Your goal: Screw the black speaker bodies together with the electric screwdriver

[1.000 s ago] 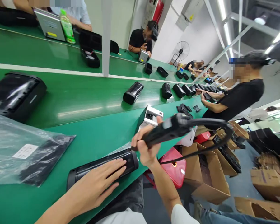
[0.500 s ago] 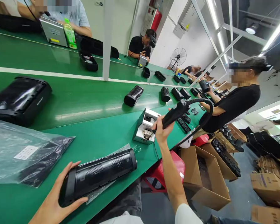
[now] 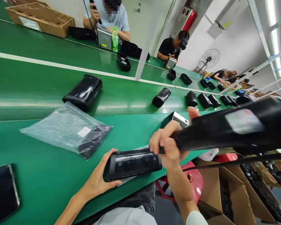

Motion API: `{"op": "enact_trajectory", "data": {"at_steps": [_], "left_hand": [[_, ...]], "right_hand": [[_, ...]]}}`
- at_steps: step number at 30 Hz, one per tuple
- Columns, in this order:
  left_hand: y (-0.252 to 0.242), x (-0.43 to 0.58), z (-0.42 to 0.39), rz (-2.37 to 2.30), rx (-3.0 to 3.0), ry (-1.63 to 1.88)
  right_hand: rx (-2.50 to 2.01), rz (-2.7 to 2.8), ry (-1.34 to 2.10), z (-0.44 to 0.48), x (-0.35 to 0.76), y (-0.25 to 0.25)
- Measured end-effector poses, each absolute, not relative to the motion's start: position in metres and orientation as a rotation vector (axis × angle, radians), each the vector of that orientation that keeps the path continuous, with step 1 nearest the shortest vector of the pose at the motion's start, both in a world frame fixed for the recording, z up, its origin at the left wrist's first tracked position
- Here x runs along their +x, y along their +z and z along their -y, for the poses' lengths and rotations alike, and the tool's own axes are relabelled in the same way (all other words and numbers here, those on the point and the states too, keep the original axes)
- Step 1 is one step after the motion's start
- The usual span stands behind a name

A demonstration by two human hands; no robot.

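Observation:
My left hand (image 3: 101, 175) grips the left end of a black cylindrical speaker housing (image 3: 133, 165), thumb on the near side and fingers on the far side. The housing lies on its side on the green bench, over a piece of clear plastic film. Wrapped round a black electric screwdriver (image 3: 208, 129), my right hand (image 3: 170, 142) holds its tip end over the housing's right end. The tip is hidden by my fingers, so contact cannot be told. Just beyond my right hand stands a small metal-fronted box (image 3: 178, 118), partly covered by it.
A clear plastic bag (image 3: 61, 128) with dark contents and a phone (image 3: 4, 192) lie to the left. More speaker housings (image 3: 81, 92) rest along the green line ahead. A red stool (image 3: 194, 184) and cardboard boxes (image 3: 236, 193) stand below right. Co-workers sit across the line.
My right hand has brought the screwdriver from over the small box down and towards me, to the right end of the housing. My left hand still holds the housing. The view has turned left.

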State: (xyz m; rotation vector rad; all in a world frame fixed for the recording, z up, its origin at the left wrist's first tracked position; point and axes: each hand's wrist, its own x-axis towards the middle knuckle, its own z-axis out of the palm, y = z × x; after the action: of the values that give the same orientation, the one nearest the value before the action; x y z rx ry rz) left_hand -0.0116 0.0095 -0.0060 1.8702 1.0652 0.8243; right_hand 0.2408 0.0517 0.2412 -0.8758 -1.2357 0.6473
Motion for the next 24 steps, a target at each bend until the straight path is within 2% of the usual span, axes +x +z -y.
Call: {"op": "enact_trajectory", "data": {"at_steps": [5,17,24], "left_hand": [[0.000,-0.009,-0.011,-1.001,1.899,0.851],[0.005,-0.007,-0.009,-0.998,1.874,0.816],[0.001,-0.006,-0.008,-1.031,1.880,0.831]], "right_hand": [[-0.729,1.332,0.733,-0.078,0.197,0.215],[-0.727,1.338,0.752,-0.083,0.197,0.204],[-0.834,1.385,0.845,-0.073,0.192,0.153]]}}
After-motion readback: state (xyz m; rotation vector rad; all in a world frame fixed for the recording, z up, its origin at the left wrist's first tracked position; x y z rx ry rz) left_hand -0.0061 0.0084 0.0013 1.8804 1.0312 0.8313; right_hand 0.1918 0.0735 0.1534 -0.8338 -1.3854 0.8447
